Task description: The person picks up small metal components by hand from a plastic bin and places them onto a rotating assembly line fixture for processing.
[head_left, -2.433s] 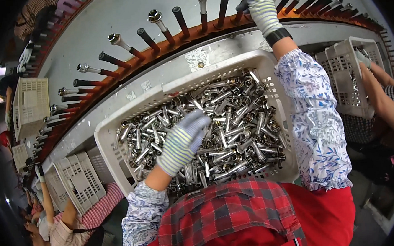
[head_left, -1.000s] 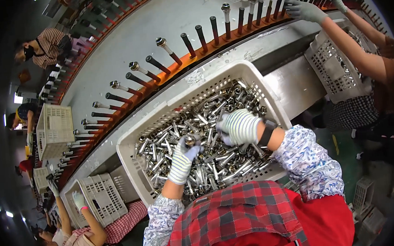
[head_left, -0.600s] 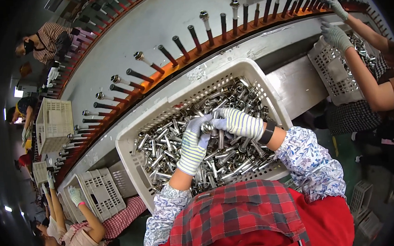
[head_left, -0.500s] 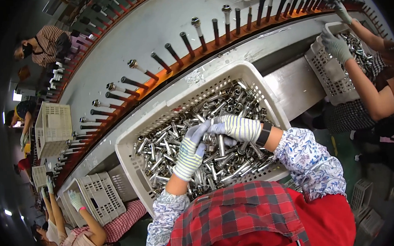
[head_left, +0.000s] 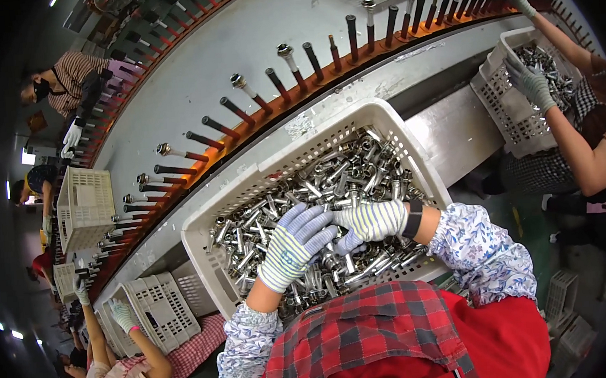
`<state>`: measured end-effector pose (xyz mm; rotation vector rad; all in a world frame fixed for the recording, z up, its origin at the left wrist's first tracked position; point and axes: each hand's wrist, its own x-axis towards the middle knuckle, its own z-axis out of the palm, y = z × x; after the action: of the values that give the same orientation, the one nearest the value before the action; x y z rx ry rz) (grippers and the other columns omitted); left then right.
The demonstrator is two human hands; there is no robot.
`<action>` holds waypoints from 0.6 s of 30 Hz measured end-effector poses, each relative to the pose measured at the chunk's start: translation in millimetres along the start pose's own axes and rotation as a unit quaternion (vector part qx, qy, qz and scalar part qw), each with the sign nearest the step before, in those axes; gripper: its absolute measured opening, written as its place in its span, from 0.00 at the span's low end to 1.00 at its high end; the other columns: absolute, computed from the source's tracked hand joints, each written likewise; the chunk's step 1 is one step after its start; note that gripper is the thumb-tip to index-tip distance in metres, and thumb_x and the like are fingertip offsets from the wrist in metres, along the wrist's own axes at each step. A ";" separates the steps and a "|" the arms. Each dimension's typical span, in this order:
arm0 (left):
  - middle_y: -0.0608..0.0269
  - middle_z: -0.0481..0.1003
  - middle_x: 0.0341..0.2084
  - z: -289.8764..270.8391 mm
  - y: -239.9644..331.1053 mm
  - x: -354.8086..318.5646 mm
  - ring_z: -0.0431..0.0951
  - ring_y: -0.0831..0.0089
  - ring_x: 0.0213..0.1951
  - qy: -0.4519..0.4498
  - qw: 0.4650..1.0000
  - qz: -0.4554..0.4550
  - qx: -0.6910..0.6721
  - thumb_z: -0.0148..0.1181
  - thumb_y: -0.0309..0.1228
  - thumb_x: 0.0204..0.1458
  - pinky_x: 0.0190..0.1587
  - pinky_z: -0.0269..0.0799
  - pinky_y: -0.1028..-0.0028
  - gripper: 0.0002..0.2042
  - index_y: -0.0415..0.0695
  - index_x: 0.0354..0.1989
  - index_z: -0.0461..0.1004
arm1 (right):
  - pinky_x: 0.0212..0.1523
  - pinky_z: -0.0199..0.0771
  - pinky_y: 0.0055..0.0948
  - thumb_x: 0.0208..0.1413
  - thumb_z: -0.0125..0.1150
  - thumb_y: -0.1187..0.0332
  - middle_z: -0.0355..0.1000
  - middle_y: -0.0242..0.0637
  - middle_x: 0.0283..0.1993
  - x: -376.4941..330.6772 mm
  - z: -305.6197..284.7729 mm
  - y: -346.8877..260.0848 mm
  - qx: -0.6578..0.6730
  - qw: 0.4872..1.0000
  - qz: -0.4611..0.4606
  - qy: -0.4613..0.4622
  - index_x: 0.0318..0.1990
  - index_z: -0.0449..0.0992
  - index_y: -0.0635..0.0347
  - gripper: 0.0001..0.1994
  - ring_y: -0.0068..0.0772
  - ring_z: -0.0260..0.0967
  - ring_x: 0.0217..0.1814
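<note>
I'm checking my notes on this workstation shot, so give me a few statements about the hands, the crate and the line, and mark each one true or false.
1. Both gloved hands, the left hand and the right hand, are over the white crate. True.
2. The crate holds plastic bottles. False: it holds shiny metal parts.
3. The two hands are close together, fingertips meeting. True.
4. The rods on the orange conveyor rail all carry parts. False: many are bare.
5. Nobody else works nearby. False: a co-worker's hand reaches into another crate.
</note>
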<state>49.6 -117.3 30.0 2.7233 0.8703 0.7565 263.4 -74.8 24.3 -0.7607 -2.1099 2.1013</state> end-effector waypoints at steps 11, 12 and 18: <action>0.55 0.72 0.47 -0.2 -87.7 123.5 0.72 0.70 0.47 0.329 0.721 -0.235 -0.563 0.56 0.33 0.55 0.53 0.65 0.69 0.18 0.39 0.50 0.64 | 0.32 0.71 0.39 0.49 0.56 0.41 0.71 0.46 0.23 -34.8 21.1 -40.2 -0.155 0.981 0.097 0.071 0.42 0.71 0.60 0.28 0.45 0.73 0.29; 0.54 0.74 0.45 -0.1 -105.3 140.2 0.73 0.68 0.47 0.362 0.735 -0.246 -0.518 0.57 0.30 0.54 0.52 0.66 0.69 0.17 0.39 0.51 0.64 | 0.31 0.71 0.39 0.49 0.57 0.41 0.71 0.46 0.21 -35.6 25.7 -44.3 -0.158 0.981 0.104 0.052 0.43 0.70 0.60 0.29 0.45 0.73 0.28; 0.62 0.75 0.41 19.4 -177.0 164.3 0.73 0.73 0.41 0.485 0.730 -0.335 -0.347 0.57 0.27 0.53 0.50 0.65 0.74 0.10 0.39 0.43 0.75 | 0.30 0.73 0.29 0.52 0.61 0.57 0.74 0.39 0.28 -37.9 27.4 -36.3 -0.041 0.993 0.092 0.057 0.48 0.68 0.59 0.20 0.31 0.74 0.28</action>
<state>87.6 121.9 25.0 1.0871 1.2479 1.8355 275.4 -112.6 68.2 -1.0966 -2.1524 2.0088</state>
